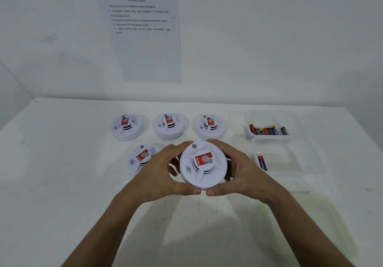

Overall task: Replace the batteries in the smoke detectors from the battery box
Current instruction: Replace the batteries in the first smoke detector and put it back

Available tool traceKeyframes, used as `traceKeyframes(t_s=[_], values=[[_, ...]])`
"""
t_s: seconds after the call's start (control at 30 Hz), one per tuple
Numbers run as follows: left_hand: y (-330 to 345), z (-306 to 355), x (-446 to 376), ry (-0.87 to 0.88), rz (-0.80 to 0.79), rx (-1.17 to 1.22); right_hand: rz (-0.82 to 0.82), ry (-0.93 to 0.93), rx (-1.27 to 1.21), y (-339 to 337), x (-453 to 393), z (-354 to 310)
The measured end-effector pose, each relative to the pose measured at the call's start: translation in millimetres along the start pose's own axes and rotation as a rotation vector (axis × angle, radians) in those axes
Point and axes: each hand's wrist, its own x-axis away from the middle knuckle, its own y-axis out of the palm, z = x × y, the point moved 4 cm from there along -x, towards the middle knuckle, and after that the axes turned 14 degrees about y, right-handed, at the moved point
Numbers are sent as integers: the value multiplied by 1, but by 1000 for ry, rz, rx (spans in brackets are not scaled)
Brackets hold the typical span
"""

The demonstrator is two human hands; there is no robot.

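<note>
far box (269,137) of batteries (268,130), near box (290,163) one battery (262,162)

Printed instruction sheet (145,34) on wall; green-rimmed lid (323,225) on table (62,184).

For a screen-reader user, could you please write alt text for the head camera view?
Both hands, left hand and right hand, grip a white smoke detector above a white table. Four more detectors lie behind it, and two clear boxes with batteries sit to the right.
</note>
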Motion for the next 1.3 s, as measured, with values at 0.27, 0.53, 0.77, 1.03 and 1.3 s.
traceKeyframes(t_s=[0.27, 0.53, 0.77, 1.03, 1.3], values=[[-2, -2, 0, 4, 15, -31, 17, 2, 33, 2, -4, 1], [-5, -6, -1, 4, 26, -48, 22, 3, 37, 3, -6, 1], [-6, -7, -3, 14, 23, -109, 40, 28, 37, 4, -10, 7], [-7, -8, -5, 16, 11, -107, 58, 53, 14, 6, -16, 13], [-8, -12, -8, -13, 28, -121, 62, 35, 37, 5, -27, 11]])
